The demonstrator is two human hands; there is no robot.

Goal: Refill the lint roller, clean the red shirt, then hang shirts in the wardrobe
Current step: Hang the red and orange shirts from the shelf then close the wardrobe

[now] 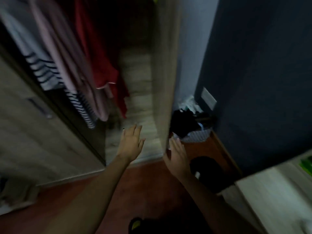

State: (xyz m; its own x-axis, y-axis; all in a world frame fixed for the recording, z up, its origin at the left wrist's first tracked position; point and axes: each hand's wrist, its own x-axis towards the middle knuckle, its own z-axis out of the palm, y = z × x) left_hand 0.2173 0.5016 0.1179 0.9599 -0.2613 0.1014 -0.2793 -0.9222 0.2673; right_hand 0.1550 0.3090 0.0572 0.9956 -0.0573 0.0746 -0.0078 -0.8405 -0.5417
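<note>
The red shirt (101,65) hangs inside the open wardrobe (140,92), beside a pink shirt (67,65) and a striped white shirt (43,68). My left hand (130,144) reaches toward the wardrobe floor below the shirts, fingers straight, holding nothing. My right hand (177,154) is held flat with straight fingers against the front edge of the wardrobe's right side panel (166,81). The view is blurred. No lint roller is visible.
A sliding wardrobe door (33,132) stands at the left. A basket of dark clothes (194,130) sits in the corner by the dark blue wall (261,73). A black object (207,173) lies on the reddish floor. White furniture (278,191) stands at the lower right.
</note>
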